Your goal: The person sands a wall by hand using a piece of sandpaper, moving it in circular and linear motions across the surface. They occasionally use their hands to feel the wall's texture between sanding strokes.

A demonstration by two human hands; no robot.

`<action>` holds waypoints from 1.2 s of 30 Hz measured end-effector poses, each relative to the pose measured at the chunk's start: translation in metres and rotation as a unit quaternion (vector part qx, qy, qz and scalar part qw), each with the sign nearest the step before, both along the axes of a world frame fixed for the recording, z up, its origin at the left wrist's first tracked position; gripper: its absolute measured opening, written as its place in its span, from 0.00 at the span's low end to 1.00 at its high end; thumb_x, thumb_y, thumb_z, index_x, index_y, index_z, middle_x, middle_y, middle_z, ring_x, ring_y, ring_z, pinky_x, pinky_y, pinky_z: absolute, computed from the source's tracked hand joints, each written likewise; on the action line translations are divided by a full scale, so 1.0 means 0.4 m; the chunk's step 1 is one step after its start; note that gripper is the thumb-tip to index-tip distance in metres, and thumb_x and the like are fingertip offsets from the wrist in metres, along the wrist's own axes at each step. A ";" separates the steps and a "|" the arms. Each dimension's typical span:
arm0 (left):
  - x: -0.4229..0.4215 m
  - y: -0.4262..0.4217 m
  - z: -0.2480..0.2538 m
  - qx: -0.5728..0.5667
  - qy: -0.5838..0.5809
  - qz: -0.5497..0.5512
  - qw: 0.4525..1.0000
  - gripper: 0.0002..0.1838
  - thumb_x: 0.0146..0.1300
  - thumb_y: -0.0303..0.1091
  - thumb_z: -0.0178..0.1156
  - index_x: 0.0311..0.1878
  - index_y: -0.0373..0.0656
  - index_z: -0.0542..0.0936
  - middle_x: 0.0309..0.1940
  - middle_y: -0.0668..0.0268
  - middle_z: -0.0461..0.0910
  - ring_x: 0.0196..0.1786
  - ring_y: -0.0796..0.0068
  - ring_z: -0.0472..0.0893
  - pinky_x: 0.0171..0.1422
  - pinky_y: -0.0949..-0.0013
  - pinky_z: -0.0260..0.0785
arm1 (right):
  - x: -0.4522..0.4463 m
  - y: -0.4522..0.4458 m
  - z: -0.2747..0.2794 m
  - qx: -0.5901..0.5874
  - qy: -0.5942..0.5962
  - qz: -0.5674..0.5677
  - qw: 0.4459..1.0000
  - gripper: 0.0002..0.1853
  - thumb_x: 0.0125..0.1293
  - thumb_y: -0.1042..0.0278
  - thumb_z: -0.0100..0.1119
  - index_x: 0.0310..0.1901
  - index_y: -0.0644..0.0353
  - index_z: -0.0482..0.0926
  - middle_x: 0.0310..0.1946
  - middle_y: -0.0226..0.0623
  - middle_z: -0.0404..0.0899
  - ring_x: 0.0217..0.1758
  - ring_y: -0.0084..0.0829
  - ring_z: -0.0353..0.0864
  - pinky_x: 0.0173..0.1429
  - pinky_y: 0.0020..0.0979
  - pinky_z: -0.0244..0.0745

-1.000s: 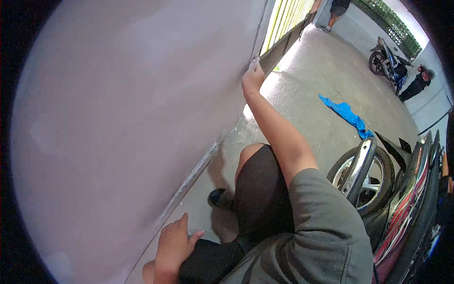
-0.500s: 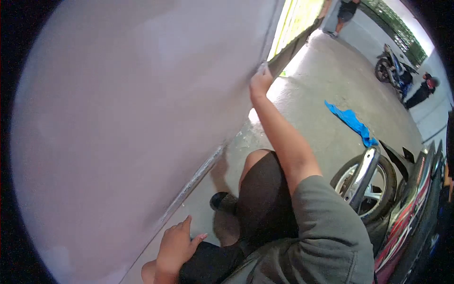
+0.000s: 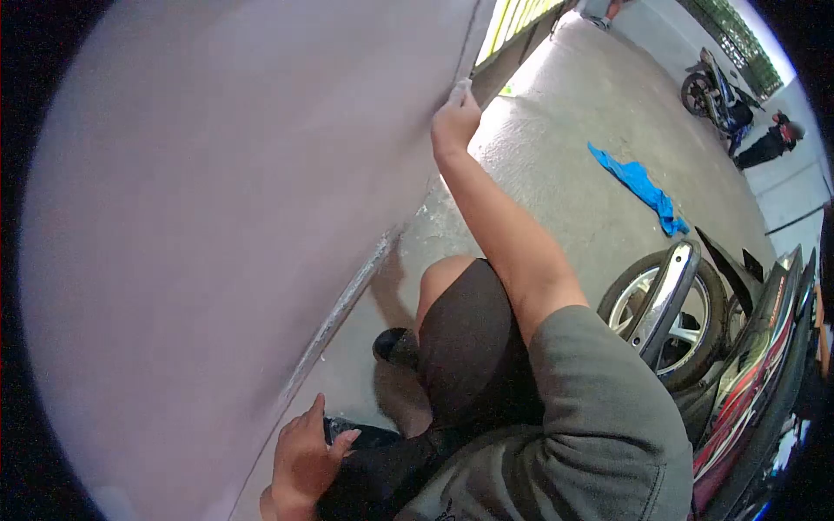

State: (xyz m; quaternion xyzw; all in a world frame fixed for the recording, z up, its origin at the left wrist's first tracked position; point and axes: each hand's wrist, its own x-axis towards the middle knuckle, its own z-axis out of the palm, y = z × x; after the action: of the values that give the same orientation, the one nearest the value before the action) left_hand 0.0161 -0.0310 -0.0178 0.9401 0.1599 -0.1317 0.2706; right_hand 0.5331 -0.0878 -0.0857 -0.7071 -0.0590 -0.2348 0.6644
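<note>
My right hand reaches up along the far edge of the pale wall, its fingers closed. A small whitish bit shows at the fingertips against that edge, too small to make out. My left hand is low at the left, beside my knee and close to the bottom of the wall. Its thumb stands apart from the fingers, and I see nothing held in it.
A blue cloth lies on the concrete floor. Close at my right is a motorcycle with its wheel and bundled wires exposed. Farther off are another motorcycle and a person. Another person's leg shows at the top.
The whole view has shifted slightly, so the cloth and motorcycles sit higher. My right hand stays closed at the wall's edge; my left hand remains by my knee.
</note>
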 end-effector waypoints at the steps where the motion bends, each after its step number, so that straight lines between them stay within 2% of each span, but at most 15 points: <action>1: 0.009 0.000 0.002 -0.017 0.015 0.010 1.000 0.43 0.62 0.52 0.67 0.67 0.23 0.67 0.47 0.41 0.81 0.51 0.42 0.80 0.57 0.50 0.70 | -0.009 0.000 0.000 -0.028 -0.018 -0.012 0.999 0.26 0.79 0.56 0.43 0.65 0.72 0.71 0.63 0.56 0.75 0.67 0.51 0.74 0.70 0.37 0.67; 3: 0.026 0.000 0.008 -0.032 0.030 0.011 0.999 0.43 0.62 0.51 0.67 0.67 0.23 0.67 0.47 0.40 0.81 0.51 0.42 0.80 0.57 0.50 0.71 | -0.021 0.007 -0.022 -0.026 -0.029 -0.022 0.999 0.26 0.79 0.57 0.44 0.67 0.71 0.70 0.65 0.55 0.74 0.69 0.48 0.73 0.72 0.36 0.65; 5: 0.047 -0.007 0.019 -0.043 0.118 0.035 0.992 0.41 0.62 0.50 0.67 0.71 0.33 0.66 0.54 0.46 0.81 0.59 0.46 0.79 0.65 0.52 0.69 | -0.037 -0.005 0.000 0.018 0.090 0.043 0.995 0.25 0.78 0.60 0.45 0.68 0.69 0.69 0.67 0.53 0.73 0.72 0.45 0.71 0.73 0.34 0.63; 9: 0.065 -0.023 0.026 -0.001 0.130 0.033 0.991 0.41 0.62 0.49 0.67 0.72 0.35 0.65 0.55 0.47 0.81 0.58 0.45 0.80 0.64 0.52 0.70 | -0.056 -0.017 0.018 0.071 0.074 0.065 0.993 0.24 0.77 0.64 0.46 0.68 0.69 0.69 0.68 0.51 0.71 0.73 0.43 0.69 0.74 0.32 0.62; 11: 0.067 -0.020 0.023 -0.012 0.118 0.019 0.993 0.40 0.63 0.47 0.67 0.72 0.35 0.65 0.56 0.47 0.81 0.57 0.45 0.80 0.64 0.52 0.70 | -0.030 -0.013 -0.044 0.043 0.064 0.044 0.996 0.23 0.76 0.67 0.47 0.69 0.66 0.70 0.68 0.52 0.71 0.73 0.44 0.70 0.73 0.32 0.63; 16: 0.071 -0.040 0.046 -0.032 0.131 0.052 0.989 0.39 0.63 0.45 0.66 0.72 0.35 0.65 0.57 0.47 0.80 0.60 0.46 0.79 0.65 0.53 0.69 | -0.036 0.000 -0.056 0.090 0.095 0.026 0.991 0.21 0.77 0.64 0.47 0.67 0.60 0.74 0.66 0.51 0.74 0.71 0.45 0.72 0.71 0.34 0.65; 18: 0.064 -0.044 0.045 -0.028 0.132 0.055 0.989 0.39 0.63 0.45 0.66 0.72 0.34 0.66 0.57 0.47 0.80 0.60 0.46 0.79 0.65 0.53 0.69 | -0.030 -0.002 -0.071 0.078 0.199 0.009 0.977 0.23 0.78 0.59 0.48 0.65 0.68 0.73 0.57 0.46 0.82 0.61 0.38 0.79 0.64 0.33 0.70; 19: 0.054 -0.043 0.039 -0.026 0.133 0.058 0.989 0.39 0.63 0.46 0.66 0.71 0.34 0.66 0.57 0.47 0.81 0.60 0.46 0.79 0.65 0.53 0.69 | -0.027 -0.015 -0.080 0.078 0.195 0.005 0.978 0.23 0.78 0.59 0.48 0.65 0.68 0.73 0.57 0.46 0.82 0.61 0.38 0.79 0.64 0.33 0.70; 21: 0.034 -0.046 0.041 -0.023 0.134 0.068 0.988 0.39 0.63 0.46 0.66 0.71 0.35 0.67 0.57 0.47 0.81 0.60 0.46 0.79 0.65 0.53 0.69 | -0.034 -0.014 -0.101 0.058 0.264 0.052 0.961 0.22 0.77 0.56 0.50 0.58 0.68 0.77 0.43 0.43 0.84 0.47 0.34 0.80 0.52 0.36 0.73; 24: 0.003 -0.053 0.052 -0.027 0.112 0.088 0.989 0.39 0.63 0.47 0.66 0.71 0.35 0.67 0.57 0.47 0.80 0.60 0.47 0.79 0.65 0.54 0.69 | -0.027 0.006 -0.124 0.078 0.288 0.037 0.954 0.21 0.76 0.55 0.50 0.51 0.68 0.80 0.34 0.38 0.82 0.39 0.31 0.77 0.45 0.37 0.72; 27: -0.038 -0.046 0.050 -0.029 0.094 0.097 0.990 0.39 0.63 0.48 0.66 0.71 0.36 0.67 0.57 0.47 0.80 0.60 0.46 0.79 0.66 0.54 0.69 | 0.053 0.029 -0.236 0.094 0.243 0.037 0.965 0.19 0.76 0.58 0.49 0.48 0.67 0.82 0.34 0.37 0.81 0.39 0.31 0.77 0.44 0.37 0.72; 30: -0.093 -0.040 0.037 -0.053 0.099 0.115 0.987 0.40 0.63 0.49 0.66 0.72 0.36 0.67 0.56 0.47 0.80 0.60 0.46 0.79 0.66 0.53 0.69 | -0.004 0.023 -0.128 0.147 0.198 0.022 0.969 0.18 0.75 0.61 0.48 0.50 0.67 0.80 0.37 0.38 0.81 0.41 0.31 0.76 0.47 0.36 0.72; 32: -0.130 -0.035 0.020 -0.011 0.057 0.077 0.995 0.46 0.64 0.58 0.62 0.69 0.25 0.65 0.48 0.40 0.81 0.52 0.41 0.80 0.59 0.49 0.70 | -0.018 0.021 -0.074 0.142 0.172 0.016 0.975 0.19 0.76 0.63 0.46 0.53 0.69 0.79 0.42 0.44 0.83 0.45 0.35 0.79 0.52 0.35 0.73; 33: -0.146 -0.034 0.015 -0.016 0.058 0.083 0.995 0.46 0.64 0.58 0.62 0.69 0.25 0.65 0.48 0.40 0.81 0.52 0.41 0.80 0.59 0.49 0.70 | -0.051 0.017 0.002 0.139 0.169 0.009 0.976 0.20 0.77 0.64 0.44 0.56 0.71 0.78 0.46 0.50 0.84 0.49 0.39 0.82 0.56 0.35 0.73; 36: -0.180 -0.034 0.019 -0.031 0.075 0.107 0.991 0.44 0.61 0.50 0.67 0.71 0.29 0.65 0.55 0.44 0.80 0.59 0.46 0.79 0.66 0.53 0.68 | -0.047 0.005 0.077 0.121 0.114 0.032 0.986 0.20 0.77 0.64 0.44 0.56 0.71 0.78 0.48 0.50 0.84 0.51 0.39 0.81 0.57 0.35 0.72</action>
State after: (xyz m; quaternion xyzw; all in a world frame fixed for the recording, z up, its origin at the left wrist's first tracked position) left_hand -0.0559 -0.0445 -0.0104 0.8962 0.2757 -0.1772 0.2992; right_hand 0.5144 -0.0859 -0.0548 -0.6416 0.0233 -0.1365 0.7544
